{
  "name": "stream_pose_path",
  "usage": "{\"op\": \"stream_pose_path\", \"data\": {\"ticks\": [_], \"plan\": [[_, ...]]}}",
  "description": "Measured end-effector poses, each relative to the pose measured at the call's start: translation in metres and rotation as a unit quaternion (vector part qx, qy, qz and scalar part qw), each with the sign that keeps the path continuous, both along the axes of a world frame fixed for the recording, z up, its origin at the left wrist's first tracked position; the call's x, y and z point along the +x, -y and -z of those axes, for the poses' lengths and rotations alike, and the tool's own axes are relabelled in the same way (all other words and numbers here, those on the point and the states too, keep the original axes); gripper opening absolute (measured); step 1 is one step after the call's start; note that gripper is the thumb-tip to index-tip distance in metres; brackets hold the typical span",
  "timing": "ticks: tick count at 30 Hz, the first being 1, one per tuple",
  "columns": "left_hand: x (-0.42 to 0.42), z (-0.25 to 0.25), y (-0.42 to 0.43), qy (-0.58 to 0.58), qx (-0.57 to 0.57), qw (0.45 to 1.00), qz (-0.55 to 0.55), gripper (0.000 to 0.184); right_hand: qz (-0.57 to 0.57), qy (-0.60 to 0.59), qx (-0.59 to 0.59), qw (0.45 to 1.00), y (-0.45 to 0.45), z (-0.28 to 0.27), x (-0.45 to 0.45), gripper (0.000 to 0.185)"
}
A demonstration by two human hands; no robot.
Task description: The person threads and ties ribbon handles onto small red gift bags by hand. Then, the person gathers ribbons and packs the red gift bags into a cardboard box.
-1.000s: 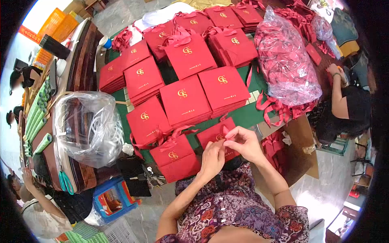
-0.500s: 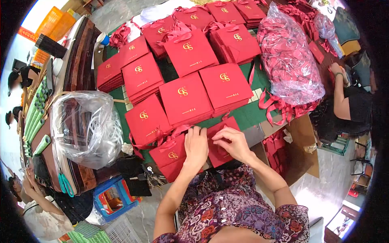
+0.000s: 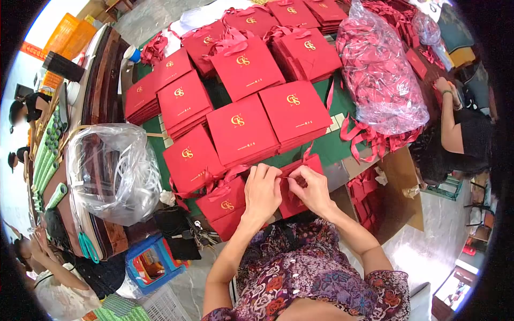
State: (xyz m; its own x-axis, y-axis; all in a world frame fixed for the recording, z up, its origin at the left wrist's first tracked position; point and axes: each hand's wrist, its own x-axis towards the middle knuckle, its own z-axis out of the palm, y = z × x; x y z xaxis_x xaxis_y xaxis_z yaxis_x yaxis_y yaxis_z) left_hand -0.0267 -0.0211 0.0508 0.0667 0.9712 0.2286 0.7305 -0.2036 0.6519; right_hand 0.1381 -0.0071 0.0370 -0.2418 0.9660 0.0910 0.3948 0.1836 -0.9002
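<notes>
My left hand (image 3: 262, 191) is closed in a pinch over a red pouch (image 3: 301, 184) with a red ribbon, at the table's near edge. Facing it, my right hand (image 3: 310, 188) pinches too, and a thin piece of red ribbon shows between the two sets of fingertips. Left of my left hand lies another red pouch (image 3: 224, 206) with a gold logo. Beyond my hands, stacks of red pouches (image 3: 243, 127) with gold logos cover much of the green tabletop (image 3: 214, 92), some with ribbons on top.
A clear bag full of red ribboned pieces (image 3: 377, 75) lies at the right. An empty-looking plastic bag (image 3: 115, 174) and teal-handled scissors (image 3: 87, 247) are at the left. A cardboard box (image 3: 393, 195) stands right of my hands. Other people (image 3: 455, 131) work at both sides.
My hands were together pinching ribbon, then moved apart, and now their fingertips are close together again, lower over the pouch. The view has shifted slightly.
</notes>
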Motion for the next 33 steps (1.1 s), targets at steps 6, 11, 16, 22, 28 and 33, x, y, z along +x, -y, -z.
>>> {"op": "stream_pose_path", "data": {"ticks": [6, 11, 16, 22, 28, 33], "plan": [[0.006, 0.008, 0.002, 0.074, -0.011, 0.997, -0.014, 0.012, 0.044, 0.002, 0.016, 0.999, 0.003, 0.008, -0.008, 0.015], [0.008, 0.009, 0.005, 0.118, -0.079, 0.989, -0.036, 0.009, 0.049, 0.070, 0.141, 0.986, 0.007, 0.023, -0.014, 0.018], [0.018, -0.004, 0.002, -0.002, 0.015, 0.998, -0.066, 0.008, 0.056, 0.020, 0.082, 0.995, 0.002, 0.015, -0.014, 0.017], [0.011, 0.005, 0.002, 0.107, -0.026, 0.992, -0.054, 0.007, 0.007, 0.037, 0.091, 0.995, 0.003, -0.022, 0.004, 0.020], [0.019, 0.013, 0.006, 0.116, -0.017, 0.993, -0.031, 0.011, -0.088, 0.181, 0.133, 0.970, -0.032, -0.038, 0.029, 0.014], [0.025, 0.009, 0.011, 0.045, 0.032, 0.997, -0.044, 0.011, -0.300, 0.194, -0.022, 0.934, -0.060, -0.013, 0.038, 0.022]]}}
